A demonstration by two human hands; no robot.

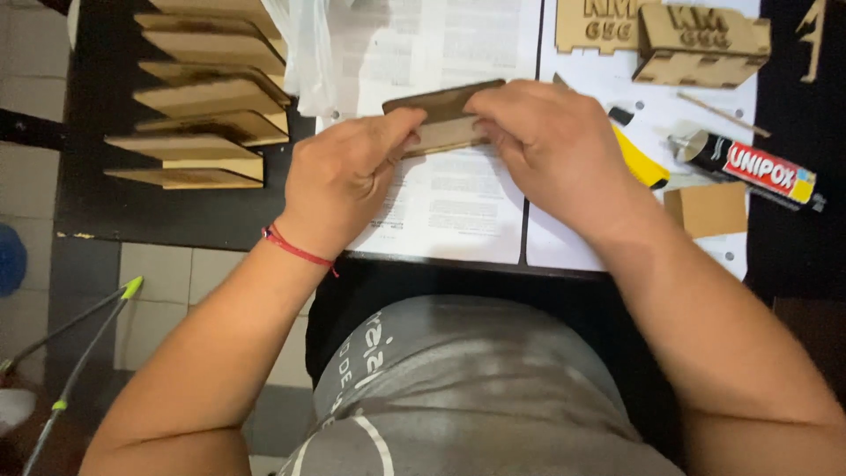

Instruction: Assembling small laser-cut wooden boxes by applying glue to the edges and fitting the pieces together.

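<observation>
1. My left hand [348, 176] and right hand [546, 145] both pinch the same flat wooden piece [445, 119] – fingers closed on its ends, held just above the printed sheets [441, 203].
2. Stack of wooden panels [207, 97] sits off to the left on the dark table [132, 211].
3. On the right – a black glue tube [749, 167], a yellow tool [641, 159] and an assembled wooden box [705, 44].

both forearms reach forward from the body and angle inward, so the hands meet in front. the left hand [348, 172] is curled, thumb pointing toward the right hand [551, 141], whose fingers are bent down and pinched; both are closed in a grip
</observation>
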